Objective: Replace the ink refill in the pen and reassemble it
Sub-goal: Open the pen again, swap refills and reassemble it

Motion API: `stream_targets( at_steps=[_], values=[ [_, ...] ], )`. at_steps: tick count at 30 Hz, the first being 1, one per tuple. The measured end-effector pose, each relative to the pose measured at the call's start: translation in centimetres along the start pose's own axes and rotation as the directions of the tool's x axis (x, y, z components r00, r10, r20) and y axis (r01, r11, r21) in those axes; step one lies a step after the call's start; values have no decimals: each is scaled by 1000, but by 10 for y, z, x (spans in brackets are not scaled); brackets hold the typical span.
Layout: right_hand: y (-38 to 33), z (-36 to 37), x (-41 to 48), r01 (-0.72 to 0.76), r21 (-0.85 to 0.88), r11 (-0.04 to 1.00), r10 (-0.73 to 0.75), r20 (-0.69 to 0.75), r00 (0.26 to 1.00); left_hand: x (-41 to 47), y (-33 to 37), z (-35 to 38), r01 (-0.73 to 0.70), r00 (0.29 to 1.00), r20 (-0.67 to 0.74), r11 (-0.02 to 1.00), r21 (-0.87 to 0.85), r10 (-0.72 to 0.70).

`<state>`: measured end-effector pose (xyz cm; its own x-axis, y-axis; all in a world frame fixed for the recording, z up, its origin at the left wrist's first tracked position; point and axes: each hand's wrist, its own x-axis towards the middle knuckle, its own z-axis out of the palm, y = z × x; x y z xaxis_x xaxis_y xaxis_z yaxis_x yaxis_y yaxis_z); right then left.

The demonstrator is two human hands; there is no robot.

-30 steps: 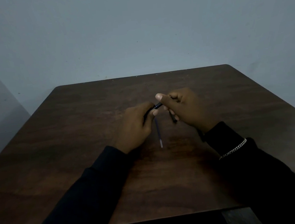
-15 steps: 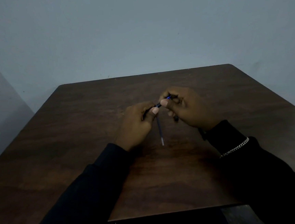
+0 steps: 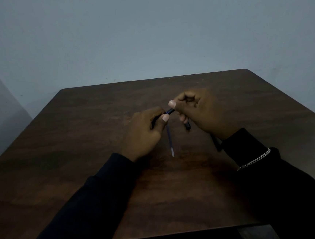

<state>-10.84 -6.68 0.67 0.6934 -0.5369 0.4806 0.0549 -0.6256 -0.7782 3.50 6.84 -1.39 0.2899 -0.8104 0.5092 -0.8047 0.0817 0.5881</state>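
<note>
Both hands hold a dark pen [image 3: 170, 111] above the middle of the brown table [image 3: 79, 145]. My left hand [image 3: 144, 132] pinches the pen's left part, most of which its fingers hide. My right hand [image 3: 200, 113] grips the right part between thumb and fingers, and a second dark pen piece [image 3: 187, 125] sticks out below its lower fingers. A thin blue refill [image 3: 170, 141] with a pale near end lies on the table below the hands, pointing toward me.
The table's far edge meets a plain grey wall [image 3: 145, 34]. Its near edge [image 3: 182, 233] runs just in front of my dark sleeves. A silver chain bracelet [image 3: 255, 160] circles my right wrist.
The hands have stayed together on the pen with small finger shifts; the right thumb has lifted a little. The refill on the table has not moved.
</note>
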Motion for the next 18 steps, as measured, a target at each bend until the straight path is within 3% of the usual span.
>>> stream_targets(
  at_steps=[9, 14, 18],
  values=[
    [-4, -5, -1, 22, -3, 1000, -21, 82, 996, 1, -1, 1, 39, 999, 28, 999, -9, -38],
    [-6, -3, -1, -84, 15, 996, 83, 23, 996, 0, -2, 0, -10, 1000, -7, 1000, -20, 10],
    [-4, -3, -1, -89, 20, 996, 87, 80, 993, 1, -4, 1, 2, 1000, 9, 1000, -17, -2]
  ],
)
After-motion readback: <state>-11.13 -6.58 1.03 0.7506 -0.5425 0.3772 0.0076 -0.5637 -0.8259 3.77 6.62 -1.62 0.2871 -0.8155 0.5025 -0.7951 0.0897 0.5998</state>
